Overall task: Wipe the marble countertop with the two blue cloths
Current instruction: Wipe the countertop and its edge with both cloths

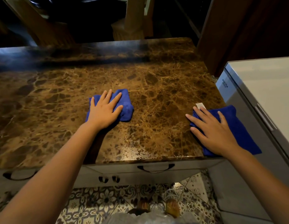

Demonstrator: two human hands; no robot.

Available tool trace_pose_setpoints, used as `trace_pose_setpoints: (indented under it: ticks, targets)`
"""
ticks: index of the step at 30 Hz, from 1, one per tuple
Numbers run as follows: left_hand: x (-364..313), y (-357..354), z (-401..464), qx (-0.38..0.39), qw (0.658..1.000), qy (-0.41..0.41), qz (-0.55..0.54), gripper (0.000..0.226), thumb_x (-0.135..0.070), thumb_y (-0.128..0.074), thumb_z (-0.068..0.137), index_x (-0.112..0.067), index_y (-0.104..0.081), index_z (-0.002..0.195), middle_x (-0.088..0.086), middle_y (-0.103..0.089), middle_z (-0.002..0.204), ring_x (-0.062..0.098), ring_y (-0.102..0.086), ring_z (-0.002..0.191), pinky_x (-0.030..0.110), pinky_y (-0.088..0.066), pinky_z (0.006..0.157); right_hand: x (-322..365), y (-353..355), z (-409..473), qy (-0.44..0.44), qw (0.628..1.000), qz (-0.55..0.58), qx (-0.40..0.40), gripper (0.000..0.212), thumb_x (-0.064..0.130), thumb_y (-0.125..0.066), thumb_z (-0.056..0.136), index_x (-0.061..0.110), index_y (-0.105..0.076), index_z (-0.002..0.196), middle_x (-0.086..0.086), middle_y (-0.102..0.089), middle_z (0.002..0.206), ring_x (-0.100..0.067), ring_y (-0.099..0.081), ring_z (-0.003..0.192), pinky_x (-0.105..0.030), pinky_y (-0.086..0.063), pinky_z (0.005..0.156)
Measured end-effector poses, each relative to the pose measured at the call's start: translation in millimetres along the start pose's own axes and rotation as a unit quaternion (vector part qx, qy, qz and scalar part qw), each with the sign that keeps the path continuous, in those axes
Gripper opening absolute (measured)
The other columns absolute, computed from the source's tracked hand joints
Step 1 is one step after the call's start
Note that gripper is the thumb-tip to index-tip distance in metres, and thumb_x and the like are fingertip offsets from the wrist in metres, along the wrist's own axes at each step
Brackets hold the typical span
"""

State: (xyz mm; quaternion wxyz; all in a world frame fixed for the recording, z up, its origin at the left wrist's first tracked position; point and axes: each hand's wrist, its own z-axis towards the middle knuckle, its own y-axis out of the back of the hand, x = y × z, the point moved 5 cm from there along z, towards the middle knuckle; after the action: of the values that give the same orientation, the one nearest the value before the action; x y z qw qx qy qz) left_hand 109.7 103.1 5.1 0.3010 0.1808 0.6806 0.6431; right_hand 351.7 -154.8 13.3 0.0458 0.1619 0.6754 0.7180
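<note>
The far edge of the marble countertop (156, 81) fades into shadow, and my palms hide the middle of each cloth. My left hand (103, 110) lies flat, fingers spread, on the left blue cloth (126, 107) at mid-counter. My right hand (213, 131) lies flat, fingers spread, on the right blue cloth (237, 126) at the counter's right front corner, beside a white appliance (262, 94). Both cloths are bunched, deep blue.

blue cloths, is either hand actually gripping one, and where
Neither is gripped. The left hand lies flat on the left cloth, the right hand flat on the right cloth, fingers spread.
</note>
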Motion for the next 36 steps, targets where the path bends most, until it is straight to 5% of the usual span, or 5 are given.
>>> trace_pose_setpoints:
  ticks: [3, 6, 12, 31, 36]
  targets:
    - [-1.1, 4.0, 2.7, -0.050, 0.997, -0.010, 0.056, 0.060, -0.055, -0.024, 0.091, -0.031, -0.012, 0.145, 0.008, 0.004, 0.158, 0.021, 0.010, 0.143, 0.059, 0.011, 0.108, 0.2, -0.2, -0.1, -0.002, 1.000, 0.000, -0.002, 0.056, 0.058, -0.014, 0.086, 0.040, -0.025, 0.138, 0.005, -0.017, 0.154, -0.010, -0.004, 0.140, -0.053, -0.002, 0.110]
    - [-8.2, 8.3, -2.8, -0.121, 0.992, 0.023, 0.032, 0.056, -0.049, -0.033, 0.091, -0.026, -0.027, 0.142, 0.014, -0.015, 0.155, 0.029, -0.011, 0.142, 0.059, -0.008, 0.110, 0.1, 0.2, 0.2, -0.003, 1.000, 0.003, -0.003, 0.056, 0.058, -0.014, 0.086, 0.040, -0.026, 0.138, 0.004, -0.017, 0.154, -0.010, -0.004, 0.140, -0.053, -0.002, 0.110]
    - [-8.6, -6.7, -1.5, -0.019, 0.999, 0.029, -0.003, 0.053, -0.062, -0.022, 0.088, -0.048, -0.018, 0.139, 0.002, -0.007, 0.158, 0.021, -0.002, 0.144, 0.064, -0.001, 0.108, 1.1, 0.5, 0.4, -0.002, 1.000, 0.010, -0.009, 0.056, 0.057, -0.016, 0.086, 0.039, -0.028, 0.138, 0.004, -0.019, 0.154, -0.010, -0.004, 0.140, -0.053, -0.001, 0.110]
    - [-95.9, -15.6, -139.6, 0.056, 0.968, -0.244, 0.008, 0.051, -0.049, -0.016, 0.094, -0.037, -0.007, 0.144, -0.010, -0.003, 0.154, 0.011, 0.004, 0.143, 0.037, 0.001, 0.112, -0.6, -1.0, -0.2, 0.000, 1.000, 0.000, -0.006, 0.058, 0.060, -0.013, 0.085, 0.040, -0.026, 0.138, 0.004, -0.017, 0.155, -0.012, -0.004, 0.141, -0.053, 0.000, 0.110]
    - [-75.1, -9.2, -166.3, 0.078, 0.949, -0.304, 0.026, 0.048, -0.042, -0.019, 0.097, -0.034, -0.019, 0.144, -0.006, -0.020, 0.153, 0.014, -0.015, 0.142, 0.036, -0.013, 0.114, 0.0, 0.1, -1.5, 0.002, 1.000, 0.003, -0.008, 0.056, 0.058, -0.016, 0.087, 0.039, -0.027, 0.138, 0.003, -0.017, 0.155, -0.013, -0.005, 0.141, -0.053, 0.000, 0.110]
